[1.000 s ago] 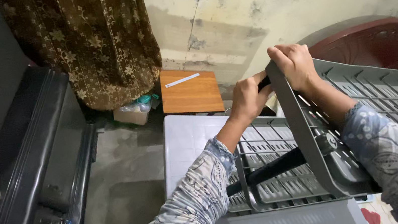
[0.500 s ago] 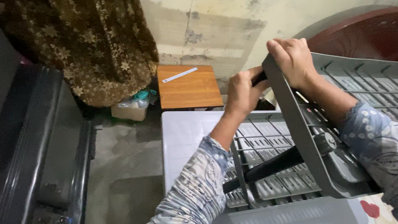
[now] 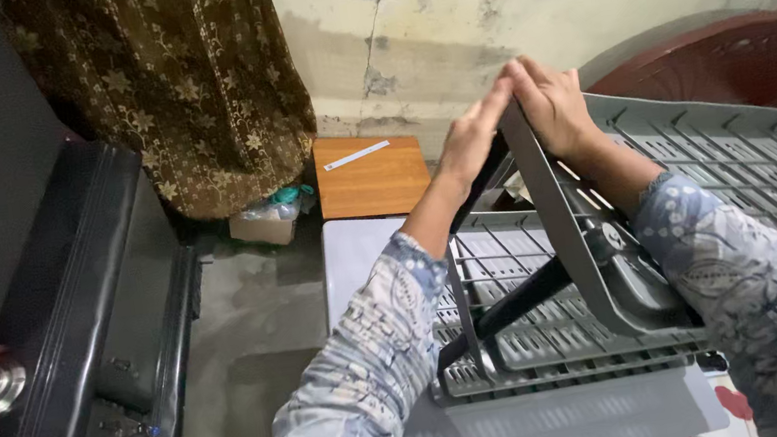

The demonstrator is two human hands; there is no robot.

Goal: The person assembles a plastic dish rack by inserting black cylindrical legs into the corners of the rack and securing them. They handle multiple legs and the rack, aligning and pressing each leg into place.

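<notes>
A: Grey plastic rack panel, tilted, long axis running from lap up to the wall. Position?

B: Top edge pinched between both palms: left hand flat on its near face, right hand clasping opposite.

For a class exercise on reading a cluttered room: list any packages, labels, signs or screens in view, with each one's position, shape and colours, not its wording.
Small cardboard box: on the floor below the brown floral curtain, low, tan, rectangular.
Crumpled plastic bag: on top of that box, clear with teal.
White strip, possibly a label: lying on the orange wooden board, narrow, slanted.
No signs or screens.
</notes>
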